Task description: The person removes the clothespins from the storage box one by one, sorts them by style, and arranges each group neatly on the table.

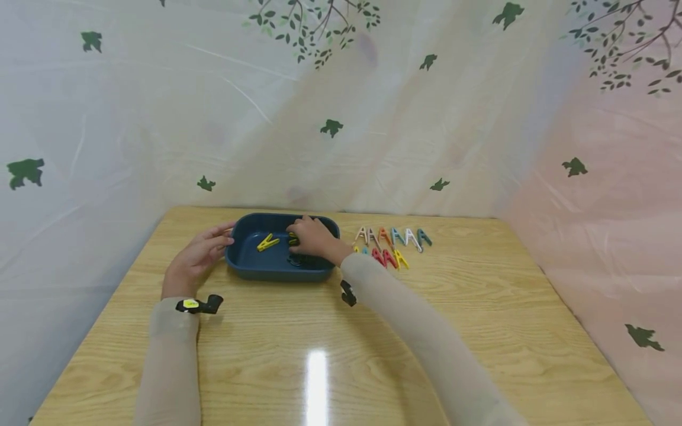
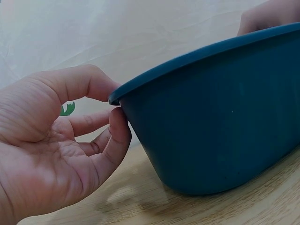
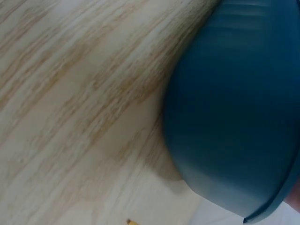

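On the left, the left hand [image 1: 196,260] pinched the rim of a blue tub [image 1: 282,276], where one yellow clip [image 1: 267,242] lay uncovered and a second yellow piece [image 1: 293,239] showed at the fingers of the right hand [image 1: 314,238], though whether they gripped it could not be told. To the right, an upper row of clips [image 1: 385,236] and a partly hidden lower row [image 1: 378,256] lay on the table [image 1: 479,284]; seemingly, most were already outside, with few left inside.
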{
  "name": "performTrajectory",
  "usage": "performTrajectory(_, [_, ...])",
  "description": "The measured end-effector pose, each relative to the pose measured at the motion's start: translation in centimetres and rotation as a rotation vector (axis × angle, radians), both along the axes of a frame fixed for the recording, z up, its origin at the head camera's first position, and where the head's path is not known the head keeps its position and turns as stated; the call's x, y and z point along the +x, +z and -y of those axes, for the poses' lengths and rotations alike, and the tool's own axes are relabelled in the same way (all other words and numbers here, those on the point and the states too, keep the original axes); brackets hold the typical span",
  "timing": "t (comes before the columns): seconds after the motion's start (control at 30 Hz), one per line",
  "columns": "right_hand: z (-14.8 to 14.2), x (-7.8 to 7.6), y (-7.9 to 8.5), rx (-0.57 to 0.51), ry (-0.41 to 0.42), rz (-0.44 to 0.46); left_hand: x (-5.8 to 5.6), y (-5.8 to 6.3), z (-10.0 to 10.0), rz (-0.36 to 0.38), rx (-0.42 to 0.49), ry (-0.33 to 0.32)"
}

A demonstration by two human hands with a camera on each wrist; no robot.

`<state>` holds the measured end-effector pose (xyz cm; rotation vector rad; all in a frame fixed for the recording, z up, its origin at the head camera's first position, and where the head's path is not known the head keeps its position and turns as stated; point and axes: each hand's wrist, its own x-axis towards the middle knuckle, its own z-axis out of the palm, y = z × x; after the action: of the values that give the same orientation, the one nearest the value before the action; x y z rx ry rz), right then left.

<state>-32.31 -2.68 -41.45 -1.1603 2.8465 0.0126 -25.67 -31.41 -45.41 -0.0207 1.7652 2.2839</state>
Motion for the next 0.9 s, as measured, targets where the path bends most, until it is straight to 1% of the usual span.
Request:
performTrajectory(0.17, [0.09,0.17,-0.18,0.001,0.008,-0.009,-0.04,-0.09,-0.07,-0.033,0.068,-0.005])
performTrajectory(0.27, [0.11,0.22,-0.19,0.001,0.015,-0.013,-0.09,-0.05,-0.13,-0.034,0.098,-0.001])
performTrajectory(0.33, [0.08,0.24,-0.20,-0.002,0.024,-0.013,-0.13,0.00,-0.15,-0.028,0.095,0.009])
performTrajectory(0.53, [-0.13,0.14,-0.30,-0.020,0.056,-0.025,-0.13,0.09,-0.03,-0.024,0.081,0.010])
performTrajectory(0.7, [-0.30,-0.20,-0.39,-0.041,0.069,-0.039,-0.19,0.10,0.06,-0.002,0.075,0.016])
performTrajectory(0.8, [-0.17,-0.32,-0.45,-0.028,0.069,-0.045,-0.21,0.05,0.06,0.003,0.088,0.017])
performTrajectory(0.9, [0.12,-0.26,-0.52,0.009,0.063,-0.065,-0.20,-0.03,-0.02,-0.001,0.083,0.013])
